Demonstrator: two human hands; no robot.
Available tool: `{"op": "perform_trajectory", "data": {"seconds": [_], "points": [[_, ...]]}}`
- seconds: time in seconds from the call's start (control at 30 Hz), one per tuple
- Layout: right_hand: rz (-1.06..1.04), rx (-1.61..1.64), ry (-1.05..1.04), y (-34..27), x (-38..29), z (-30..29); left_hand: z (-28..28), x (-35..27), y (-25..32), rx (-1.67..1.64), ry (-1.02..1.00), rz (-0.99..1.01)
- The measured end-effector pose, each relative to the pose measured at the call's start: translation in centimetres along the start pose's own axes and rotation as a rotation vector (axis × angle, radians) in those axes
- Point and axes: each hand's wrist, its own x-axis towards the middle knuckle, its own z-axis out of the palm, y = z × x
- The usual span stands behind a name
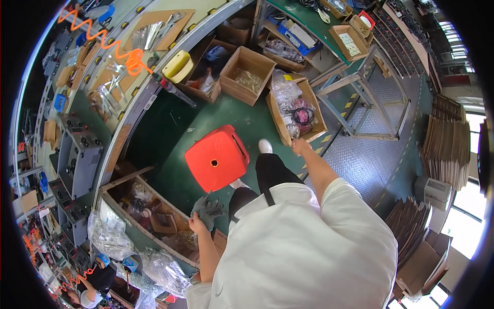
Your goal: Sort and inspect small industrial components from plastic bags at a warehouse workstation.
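Observation:
My left hand [198, 224] holds a pair of grey work gloves [208, 210] that hang from the fingers. My right hand [300, 147] is closed on the near edge of an open cardboard box [278, 120] on the floor. Inside that box lie a clear plastic bag [285, 92], a coiled black cable [302, 116] and wrapped pinkish parts. A red plastic stool [204, 150] with a hole in its seat stands on the green floor between my hands, touching neither.
Beside the held box sits another carton [247, 92] with small metal parts. A metal frame [361, 100] stands at the right. An electric screwdriver [173, 89] hangs by the workbench on an orange coiled hose [134, 61]. A long parts crate [154, 216] is at left; another person [90, 295] works beyond.

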Motion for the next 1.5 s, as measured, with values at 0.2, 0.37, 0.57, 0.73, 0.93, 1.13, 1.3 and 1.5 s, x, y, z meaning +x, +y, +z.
{"op": "perform_trajectory", "data": {"seconds": [0.2, 0.37, 0.57, 0.73, 0.93, 1.13, 1.3, 1.5], "points": [[0.037, 0.2, 0.162, 1.9, 14.1, -7.8, 2.7, -7.2, 1.5, 0.489, 0.017, 0.347], [0.161, 0.244, 0.087, 1.0, 28.4, -13.1, 8.9, -17.6, 0.6, 0.969, 0.078, 0.12], [0.191, 0.191, -0.1, 4.2, 42.4, -13.9, 17.4, -23.8, 3.2, 1.27, -0.213, -0.091], [0.005, 0.451, -0.358, 5.9, 50.1, -10.2, 20.5, -23.8, 3.2, 0.797, -0.182, -0.426], [0.229, 0.718, 0.58, -0.9, 43.9, -14.0, 22.8, -25.1, 4.0, 1.034, -0.162, -0.132], [-0.717, 0.588, 0.811, -11.6, 33.7, -22.8, 25.7, -28.0, 9.1, 0.975, 0.101, -0.012], [-0.681, 0.195, 0.382, -16.5, 33.0, -26.6, 26.2, -26.9, 14.2, 0.452, 0.544, 0.013], [-0.546, -0.163, 0.399, -17.7, 30.2, -27.9, 21.0, -25.8, 22.2, -1.064, 0.684, 0.084]]}}
